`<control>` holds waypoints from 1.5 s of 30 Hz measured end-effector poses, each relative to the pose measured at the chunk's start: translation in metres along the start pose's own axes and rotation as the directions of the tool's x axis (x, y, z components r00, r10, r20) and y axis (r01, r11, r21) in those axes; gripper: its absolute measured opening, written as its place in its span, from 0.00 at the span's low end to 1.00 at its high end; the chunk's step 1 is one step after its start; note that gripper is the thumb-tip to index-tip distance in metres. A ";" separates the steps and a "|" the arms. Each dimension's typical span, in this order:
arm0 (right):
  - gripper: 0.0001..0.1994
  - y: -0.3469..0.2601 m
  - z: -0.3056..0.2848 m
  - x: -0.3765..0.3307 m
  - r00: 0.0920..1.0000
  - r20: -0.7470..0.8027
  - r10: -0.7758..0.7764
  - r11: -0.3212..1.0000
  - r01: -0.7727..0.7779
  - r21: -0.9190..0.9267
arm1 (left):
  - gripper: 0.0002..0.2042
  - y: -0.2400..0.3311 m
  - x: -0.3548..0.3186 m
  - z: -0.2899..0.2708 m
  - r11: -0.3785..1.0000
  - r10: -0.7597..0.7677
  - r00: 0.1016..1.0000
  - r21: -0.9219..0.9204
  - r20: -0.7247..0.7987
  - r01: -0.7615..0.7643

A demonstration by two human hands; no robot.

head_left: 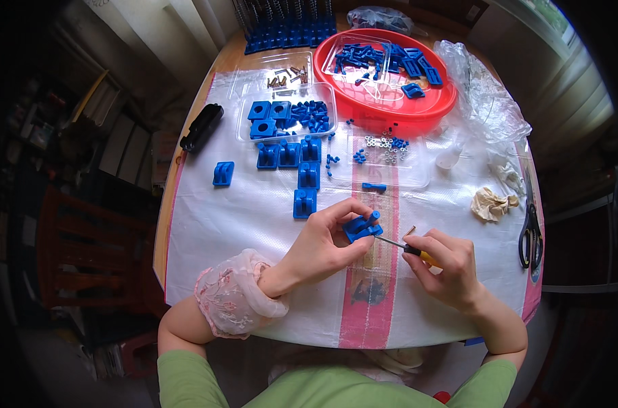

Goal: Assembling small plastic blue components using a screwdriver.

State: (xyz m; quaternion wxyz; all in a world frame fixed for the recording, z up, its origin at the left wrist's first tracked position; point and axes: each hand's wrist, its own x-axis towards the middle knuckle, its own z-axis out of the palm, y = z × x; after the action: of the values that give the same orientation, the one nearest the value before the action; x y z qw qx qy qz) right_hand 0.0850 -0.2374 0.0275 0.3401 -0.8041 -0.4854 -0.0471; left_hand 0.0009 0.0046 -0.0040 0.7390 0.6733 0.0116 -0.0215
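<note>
In my left hand [315,245] I pinch a blue plastic bracket [355,232] with a square base and an upright knob. My right hand [448,268] is closed around a screwdriver [412,250] with a yellow and black handle. Its thin metal shaft reaches left to the bracket's lower right side; whether the tip sits in a hole I cannot tell. A brass-coloured screw [411,230] shows just above my right fingertips. Beyond my left hand, similar blue brackets [305,202] stand in a column and a row. A small blue bar [374,186] lies farther up.
A clear tray [243,135] holds blue blocks and small pieces; brass screws [278,81] lie behind it. At the back stands a red basin [446,109] with blue parts. Black scissors [530,238] and crumpled paper [491,204] are at the right, a black case [202,127] at the left.
</note>
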 end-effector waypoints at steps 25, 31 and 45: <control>0.12 0.000 -0.001 0.001 1.000 0.015 0.000 1.000 0.000 0.007 | 0.11 0.005 -0.001 0.002 0.999 0.028 0.999 0.026 0.015 -0.029; 0.12 0.000 0.000 0.001 1.000 0.001 0.007 1.000 -0.007 0.011 | 0.11 0.006 0.000 0.002 1.000 -0.004 1.000 0.010 0.002 0.004; 0.13 0.001 0.000 0.000 1.000 -0.003 0.007 1.000 -0.007 0.008 | 0.14 0.003 0.001 0.001 0.998 -0.014 1.000 -0.068 0.015 0.015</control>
State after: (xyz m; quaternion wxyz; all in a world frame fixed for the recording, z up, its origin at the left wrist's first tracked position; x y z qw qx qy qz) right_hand 0.0854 -0.2377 0.0267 0.3443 -0.8043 -0.4823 -0.0451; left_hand 0.0020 0.0039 -0.0005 0.7612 0.6476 0.0117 -0.0313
